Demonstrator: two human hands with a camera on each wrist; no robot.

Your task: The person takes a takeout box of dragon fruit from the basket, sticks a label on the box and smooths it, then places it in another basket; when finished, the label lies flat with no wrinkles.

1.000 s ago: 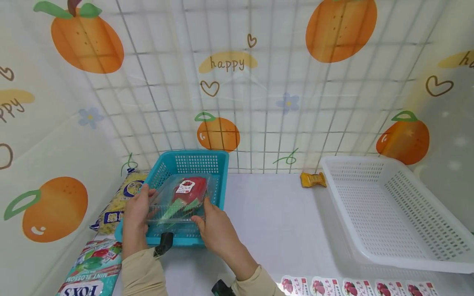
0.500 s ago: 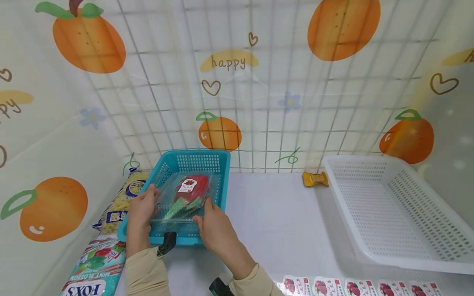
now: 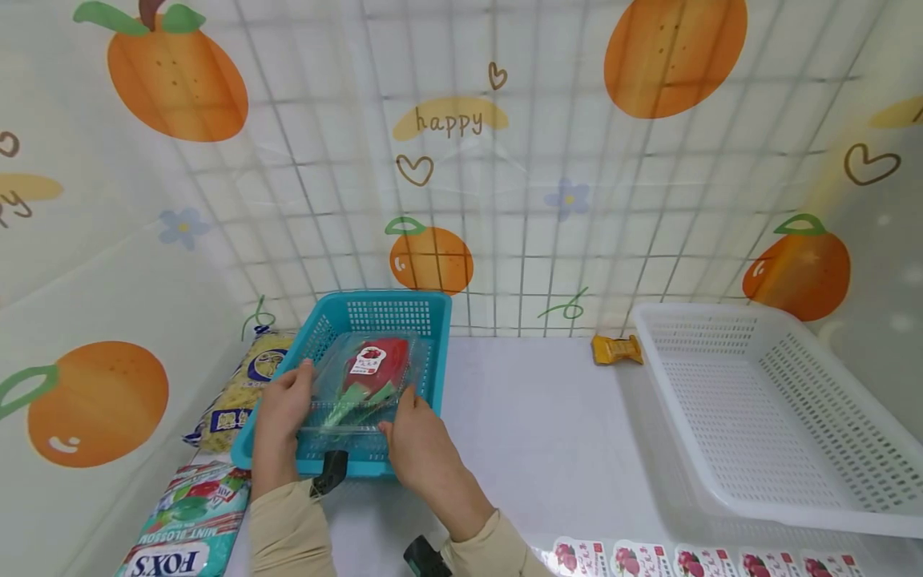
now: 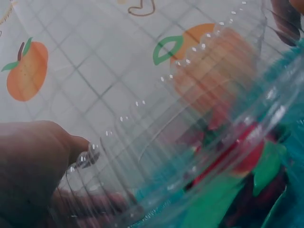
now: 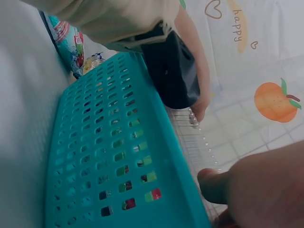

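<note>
Both hands hold a clear plastic box [image 3: 332, 393] over the blue-green basket [image 3: 414, 304]. On the box is a white label [image 3: 368, 360] with a red fruit picture. My left hand [image 3: 283, 409] grips the left side, thumb on the upper edge; the left wrist view shows its thumb [image 4: 78, 147] at the ridged rim. At the front right corner, my right hand [image 3: 425, 445] pinches the box between thumb and fingers. Through the plastic shows a red thing with green leaf-like strips [image 4: 256, 156]. The right wrist view shows red and green through the basket's holes, below the box.
A yellow snack bag [image 3: 238, 401] and a mint-green FOX'S bag [image 3: 187, 521] lie left of the basket. At right stand a white basket [image 3: 678, 425] and a small gold-wrapped piece [image 3: 617, 350]. Several fruit stickers [image 3: 642, 557] line the front edge.
The left hand and the box's left side have shifted slightly right. The right hand keeps its hold with little movement. The head view has drifted slightly.
</note>
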